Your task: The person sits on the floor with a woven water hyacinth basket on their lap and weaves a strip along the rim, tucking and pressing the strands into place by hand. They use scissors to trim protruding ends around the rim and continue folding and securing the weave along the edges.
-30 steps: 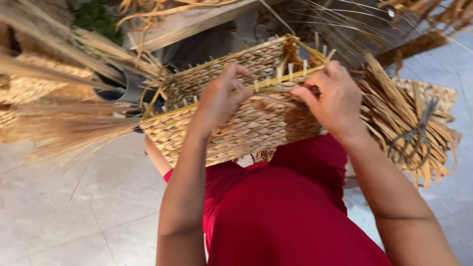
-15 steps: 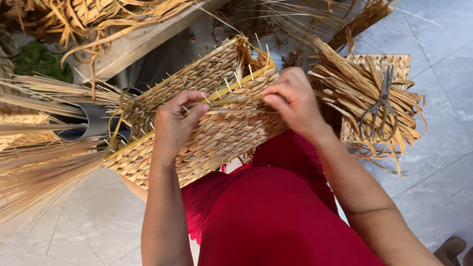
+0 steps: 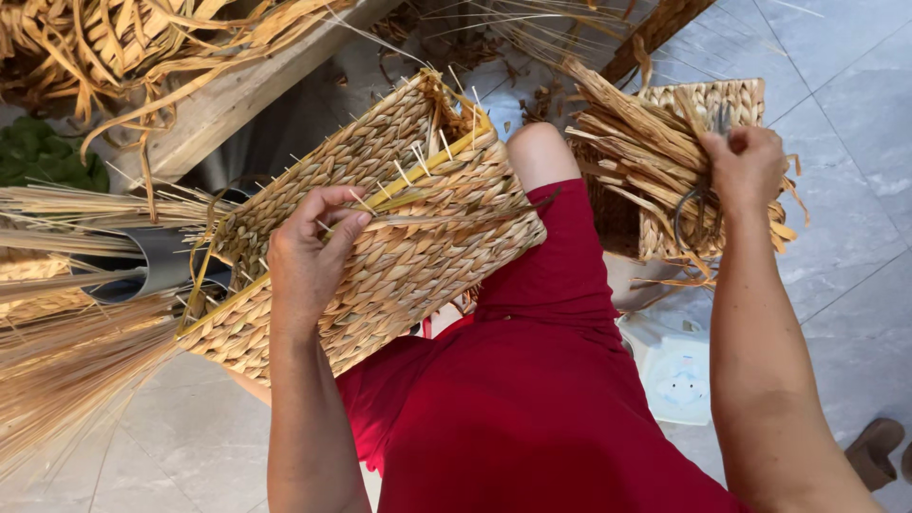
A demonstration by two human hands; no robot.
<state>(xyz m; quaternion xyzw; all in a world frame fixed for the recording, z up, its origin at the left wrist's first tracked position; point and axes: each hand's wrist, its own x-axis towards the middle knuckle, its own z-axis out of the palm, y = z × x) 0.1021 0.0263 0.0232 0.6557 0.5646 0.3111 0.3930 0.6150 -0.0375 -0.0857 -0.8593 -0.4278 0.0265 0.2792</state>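
My left hand [image 3: 309, 261] grips the rim of the half-woven straw basket [image 3: 380, 223], which rests tilted on my lap at the left, thumb inside and fingers curled over the edge. My right hand [image 3: 746, 166] is closed on the pile of loose straw strips [image 3: 646, 152] at the far right, just beside scissors [image 3: 698, 218]. The one-handed hold looks risky — the basket could slide off my knee, I judge, and the stiff stakes could snap. I see nothing inside the basket; the flat woven piece [image 3: 727, 100] bears the strips.
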